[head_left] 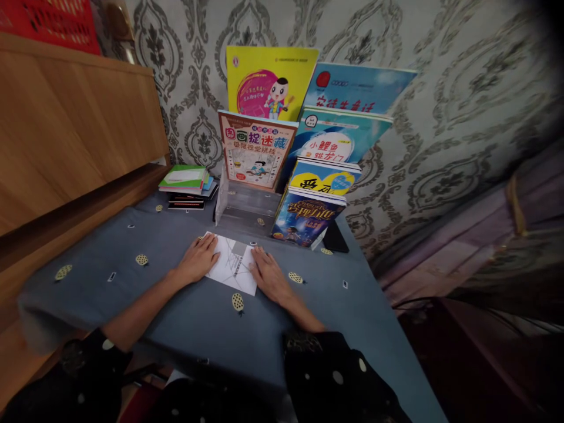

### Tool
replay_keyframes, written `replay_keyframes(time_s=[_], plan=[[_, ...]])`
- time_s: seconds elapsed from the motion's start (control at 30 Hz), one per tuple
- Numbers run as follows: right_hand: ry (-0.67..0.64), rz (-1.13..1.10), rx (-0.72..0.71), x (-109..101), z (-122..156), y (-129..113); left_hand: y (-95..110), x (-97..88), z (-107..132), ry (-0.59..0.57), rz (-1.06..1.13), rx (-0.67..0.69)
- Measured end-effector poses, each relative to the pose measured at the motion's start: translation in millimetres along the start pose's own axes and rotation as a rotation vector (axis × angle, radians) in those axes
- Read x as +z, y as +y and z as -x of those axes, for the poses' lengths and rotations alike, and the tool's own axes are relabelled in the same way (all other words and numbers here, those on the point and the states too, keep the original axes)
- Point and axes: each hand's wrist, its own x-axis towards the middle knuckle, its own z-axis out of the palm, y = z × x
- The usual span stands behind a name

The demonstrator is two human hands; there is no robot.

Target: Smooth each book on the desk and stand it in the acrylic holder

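Blue-grey cloth (189, 326) printed with small yellow fruits covers the surface (374, 335). Near the middle of the frame, a white sheet (229, 264) with grey print lies flat on it, slightly aslant, between the person's two hands. The left hand (200, 258) rests on the sheet's left edge, the right hand (268, 274) on its right edge; the fingers of both are extended and laid down, pressing rather than gripping.

Just beyond, at the centre top, a clear stand (247, 204) holds upright books in two columns: a yellow book (273, 70) behind a brown-bordered one (255, 150) on the left, blue-toned covers (308, 217) on the right. Left of the stand sits a small stack of books (183, 178), beside a wooden cabinet (79, 117) in the upper left.
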Motion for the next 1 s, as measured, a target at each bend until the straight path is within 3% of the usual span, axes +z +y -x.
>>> replay_keyframes(time_s=[0.2, 0.37, 0.53, 0.8, 1.0], plan=[[0.034, -0.337, 0.046, -10, -5, 20, 5, -6.6, -9, -0.086, -0.007, 0.124], [0.035, -0.569, 0.047, -14, -7, 23, 31, -8.7, -21, -0.156, 0.100, 0.358], [0.027, -0.656, 0.059, -15, -7, 24, 58, -14.8, -20, -0.222, 0.180, 0.586], [0.013, -0.466, -0.032, -6, -7, 28, 69, -26.6, 12, -0.318, 0.245, 0.705], [0.006, -0.125, -0.113, 4, -2, 21, 66, -26.7, 34, -0.287, 0.262, 0.658]])
